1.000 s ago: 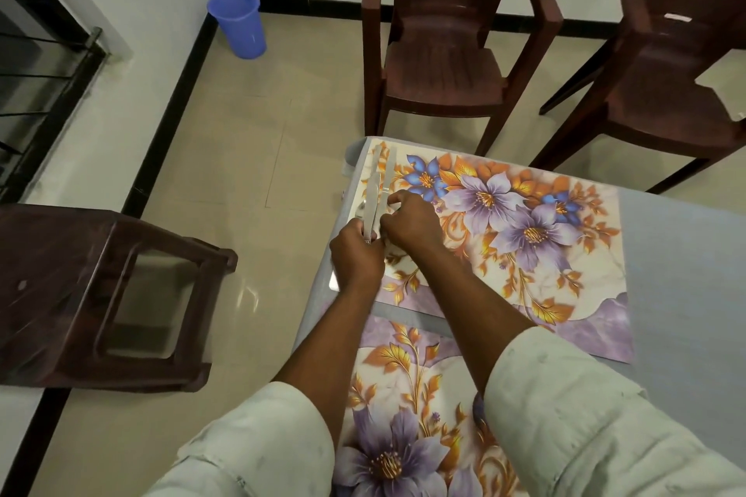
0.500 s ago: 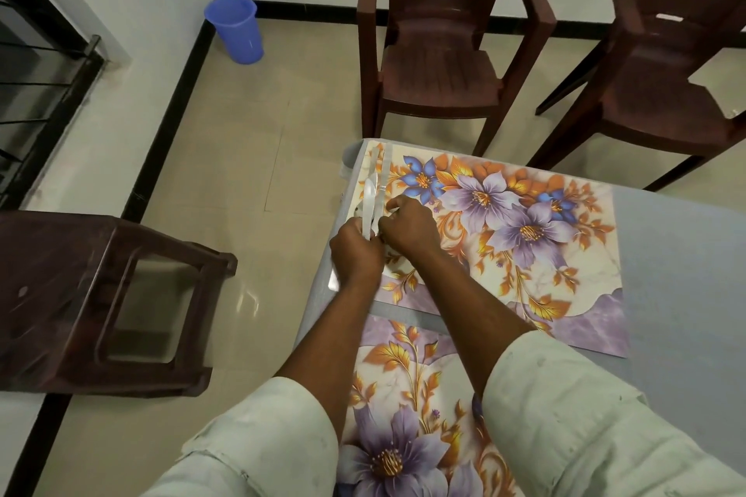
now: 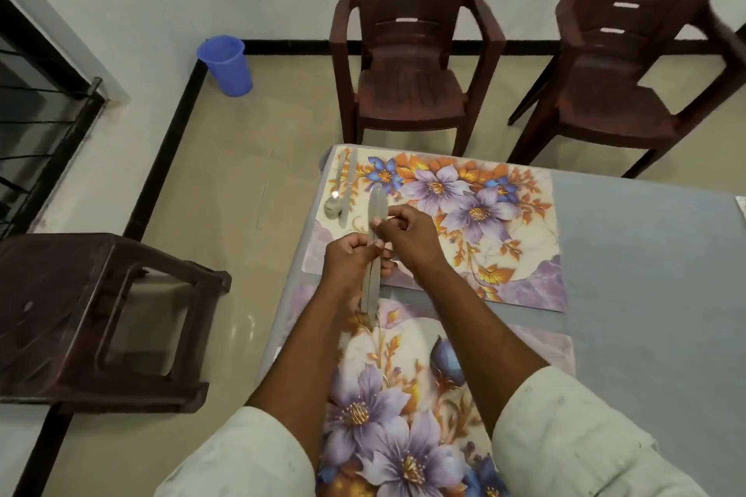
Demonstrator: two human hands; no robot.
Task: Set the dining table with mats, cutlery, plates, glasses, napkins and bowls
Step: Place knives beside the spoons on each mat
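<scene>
Holding a long flat silver table knife (image 3: 372,254) at mid-frame, you have your left hand (image 3: 350,259) curled round its middle and your right hand (image 3: 407,235) pinching it just above, both hands raised over the near edge of the far floral placemat (image 3: 484,238). A silver spoon (image 3: 336,196) and another flat silver piece (image 3: 349,182) lie side by side on that mat's left edge. A second floral placemat (image 3: 403,395) covers the grey surface (image 3: 646,274) under your forearms.
</scene>
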